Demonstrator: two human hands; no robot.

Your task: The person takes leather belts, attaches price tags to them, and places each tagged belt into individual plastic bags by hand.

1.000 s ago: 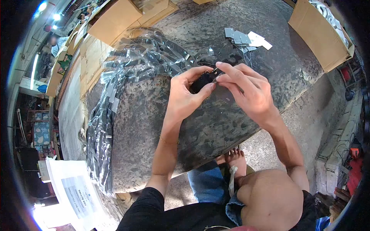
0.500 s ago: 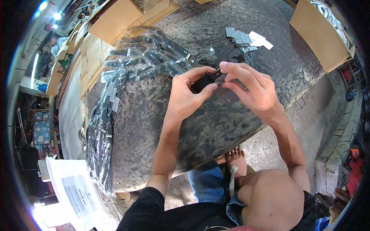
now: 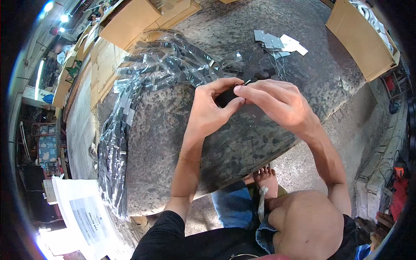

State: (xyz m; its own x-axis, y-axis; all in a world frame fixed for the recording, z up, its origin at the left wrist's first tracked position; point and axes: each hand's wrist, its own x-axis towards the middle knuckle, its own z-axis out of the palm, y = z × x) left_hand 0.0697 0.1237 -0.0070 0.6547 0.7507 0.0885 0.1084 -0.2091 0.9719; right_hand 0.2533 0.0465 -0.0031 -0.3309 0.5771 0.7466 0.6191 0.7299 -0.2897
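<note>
My left hand (image 3: 209, 108) is closed around a black belt (image 3: 225, 97), apparently coiled; the fingers cover most of it. My right hand (image 3: 284, 104) meets it over the table, thumb and fingers pinched together at the belt's right side. What the right fingers pinch is hidden. A thin pale strip (image 3: 247, 81) pokes out between the two hands. Just beyond them lies a flat black piece (image 3: 263, 74). Farther off, several grey and white tags (image 3: 273, 42) with thin strings rest in a loose pile.
Black strips in clear plastic sleeves (image 3: 173, 65) spread across the left of the mottled table (image 3: 173, 117). Cardboard boxes stand at the back left (image 3: 130, 24) and at the right (image 3: 359, 39). A printed paper sign (image 3: 89, 216) is at lower left. A person is in the far background.
My right hand has moved left, closer to my left hand. The dark translucent tag that hung under the right fingers is hidden now. My left hand has barely moved.
</note>
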